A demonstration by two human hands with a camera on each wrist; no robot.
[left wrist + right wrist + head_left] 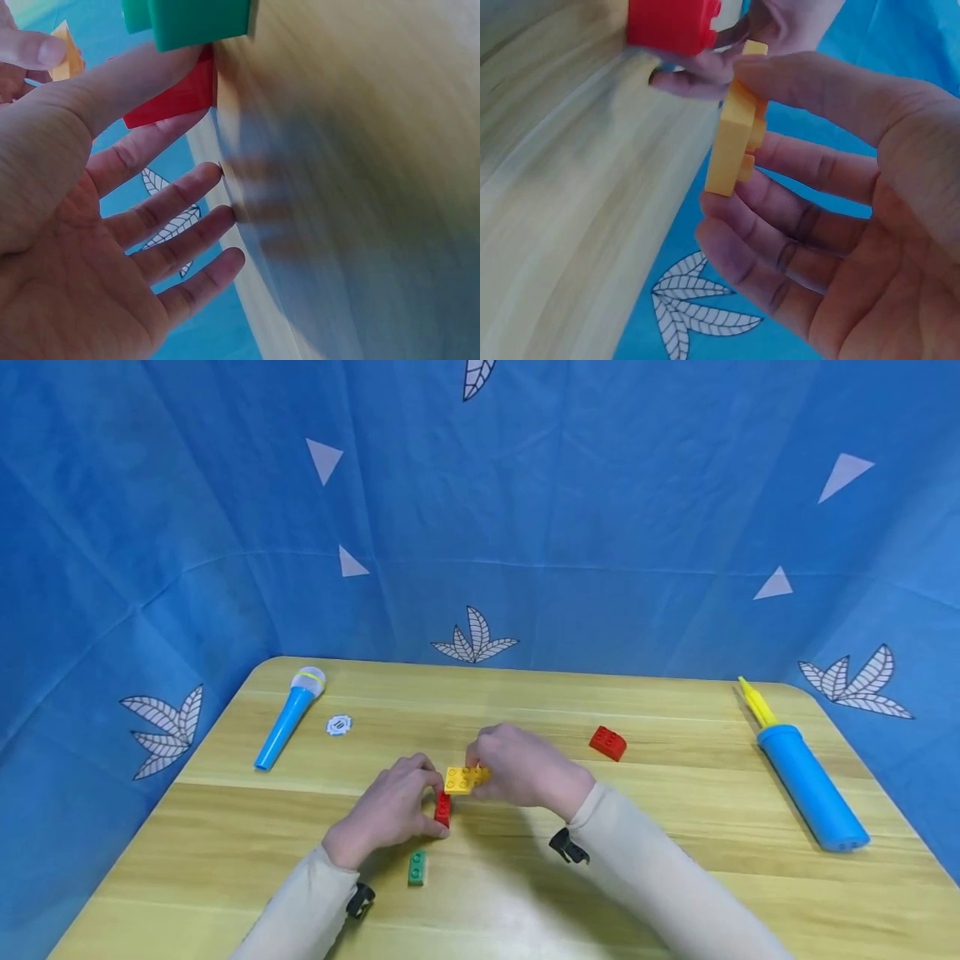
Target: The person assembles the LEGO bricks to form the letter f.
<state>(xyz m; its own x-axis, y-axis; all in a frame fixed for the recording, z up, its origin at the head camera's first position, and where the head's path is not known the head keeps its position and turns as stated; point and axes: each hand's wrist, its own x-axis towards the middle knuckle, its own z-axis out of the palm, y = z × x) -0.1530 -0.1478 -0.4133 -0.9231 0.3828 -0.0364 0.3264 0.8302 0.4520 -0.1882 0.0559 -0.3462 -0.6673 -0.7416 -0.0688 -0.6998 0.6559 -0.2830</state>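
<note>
On the wooden table my left hand (392,803) pinches a narrow red toy brick (442,810) between thumb and index finger. The other left fingers are spread in the left wrist view, and the red brick (172,97) stands on the table there. My right hand (522,768) grips a flat yellow toy brick (459,780) with studs up, just above and beside the red one. In the right wrist view the yellow brick (731,139) is apart from the red brick (667,26). A small green brick (417,867) lies in front of the left hand.
Another red brick (608,742) lies to the right, beyond the right hand. A blue toy microphone (287,722) and a round chip (339,725) lie at the back left. At the right is a blue hand pump (812,789) with a yellow nozzle. Blue cloth (600,527) hangs behind the table.
</note>
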